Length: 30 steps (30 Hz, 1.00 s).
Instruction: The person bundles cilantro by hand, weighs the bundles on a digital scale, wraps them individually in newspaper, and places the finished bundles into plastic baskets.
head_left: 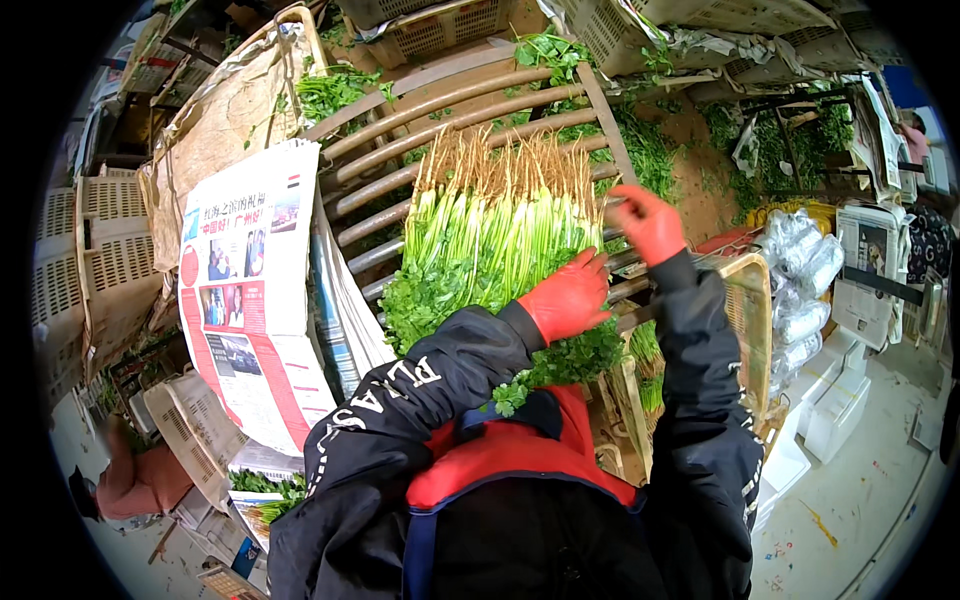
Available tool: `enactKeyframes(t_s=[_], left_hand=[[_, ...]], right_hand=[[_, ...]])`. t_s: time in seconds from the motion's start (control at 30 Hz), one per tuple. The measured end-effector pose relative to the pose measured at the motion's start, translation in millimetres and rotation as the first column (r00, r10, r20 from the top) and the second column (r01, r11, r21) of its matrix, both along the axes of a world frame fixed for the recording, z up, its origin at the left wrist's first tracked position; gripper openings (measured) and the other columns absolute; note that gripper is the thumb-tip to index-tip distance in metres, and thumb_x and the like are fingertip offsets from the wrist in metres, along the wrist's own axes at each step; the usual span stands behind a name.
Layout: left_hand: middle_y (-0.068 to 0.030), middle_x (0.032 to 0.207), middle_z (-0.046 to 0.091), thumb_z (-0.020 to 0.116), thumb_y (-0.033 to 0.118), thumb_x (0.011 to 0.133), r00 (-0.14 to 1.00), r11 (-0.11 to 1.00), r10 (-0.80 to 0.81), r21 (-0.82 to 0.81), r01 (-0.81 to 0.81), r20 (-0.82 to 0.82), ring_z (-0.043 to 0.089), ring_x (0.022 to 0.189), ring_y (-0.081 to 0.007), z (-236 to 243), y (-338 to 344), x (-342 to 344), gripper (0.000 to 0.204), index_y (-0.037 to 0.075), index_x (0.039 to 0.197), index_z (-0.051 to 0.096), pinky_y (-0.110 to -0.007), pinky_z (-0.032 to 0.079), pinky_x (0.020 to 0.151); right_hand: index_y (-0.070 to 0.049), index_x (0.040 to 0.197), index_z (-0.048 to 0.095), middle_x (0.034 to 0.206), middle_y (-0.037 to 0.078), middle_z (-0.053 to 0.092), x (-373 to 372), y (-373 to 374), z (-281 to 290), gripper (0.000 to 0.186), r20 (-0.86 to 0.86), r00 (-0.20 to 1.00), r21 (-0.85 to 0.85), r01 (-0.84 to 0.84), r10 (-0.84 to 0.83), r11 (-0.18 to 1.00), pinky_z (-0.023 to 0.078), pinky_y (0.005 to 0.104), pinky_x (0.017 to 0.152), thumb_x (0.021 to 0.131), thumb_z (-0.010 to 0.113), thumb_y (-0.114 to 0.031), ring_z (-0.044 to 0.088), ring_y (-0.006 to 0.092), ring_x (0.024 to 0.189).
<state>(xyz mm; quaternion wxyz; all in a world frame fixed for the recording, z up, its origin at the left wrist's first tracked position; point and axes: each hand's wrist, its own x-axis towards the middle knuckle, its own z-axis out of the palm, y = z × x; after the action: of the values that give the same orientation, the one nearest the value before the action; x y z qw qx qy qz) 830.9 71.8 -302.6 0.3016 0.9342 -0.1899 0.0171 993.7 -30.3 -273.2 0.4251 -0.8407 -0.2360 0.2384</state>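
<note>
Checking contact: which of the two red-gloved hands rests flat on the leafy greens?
The left red-gloved hand lies palm-down on the bunched leafy greens with pale roots; the right red-gloved hand is lifted beside their edge.

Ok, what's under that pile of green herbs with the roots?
The herb pile lies on a rack of wooden bars, visible above and left of it. The left hand rests on its leaves; what lies beneath the middle is covered.

herb bunches [490, 240] fill rack [440, 105] — newspaper [250, 290] leftward

Two red gloves [570, 295] show, one on each hand. One big pile of greens [495, 250] lies on one slatted rack [440, 110], beside one newspaper [250, 290]. Plastic crates [440, 25] number at least four.
</note>
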Motion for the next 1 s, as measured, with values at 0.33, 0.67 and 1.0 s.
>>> enactKeyframes(t_s=[0.33,0.67,1.0], left_hand=[[-0.0228,0.112,0.057,0.066,0.030,0.075,0.993,0.999,0.032,-0.004,-0.032,0.114,0.047,0.115,-0.0383,-13,-8,-4,0.044,-0.007,0.098,0.061,-0.047,0.031,0.105],[-0.0212,0.110,0.058,0.066,0.031,0.074,0.975,0.975,0.106,-0.214,-0.063,0.195,0.048,0.115,-0.0364,-15,-9,-2,0.045,-0.007,0.098,0.061,-0.046,0.032,0.105],[-0.0208,0.108,0.059,0.063,0.023,0.079,0.998,0.989,0.013,-0.144,-0.022,-0.064,0.054,0.108,-0.0346,-17,-11,-2,0.038,-0.002,0.108,0.059,-0.042,0.040,0.098]], right_hand=[[-0.007,0.087,0.060,0.074,0.009,0.061,6,13,-47,0.005,0.416,0.876,0.044,0.247,-0.243,0.968,0.047,0.0331,0.060,0.082,0.061,-0.008,0.060,0.0208,0.066],[-0.007,0.092,0.061,0.077,0.010,0.062,-55,7,-33,0.011,0.322,0.910,-0.097,-0.244,0.262,0.965,0.048,0.0317,0.065,0.081,0.065,-0.010,0.060,0.0184,0.068],[-0.007,0.117,0.058,0.079,0.018,0.063,-38,44,6,0.039,0.292,0.872,-0.254,-0.326,0.393,0.911,0.049,0.0392,0.062,0.080,0.060,-0.016,0.062,0.0320,0.070]])
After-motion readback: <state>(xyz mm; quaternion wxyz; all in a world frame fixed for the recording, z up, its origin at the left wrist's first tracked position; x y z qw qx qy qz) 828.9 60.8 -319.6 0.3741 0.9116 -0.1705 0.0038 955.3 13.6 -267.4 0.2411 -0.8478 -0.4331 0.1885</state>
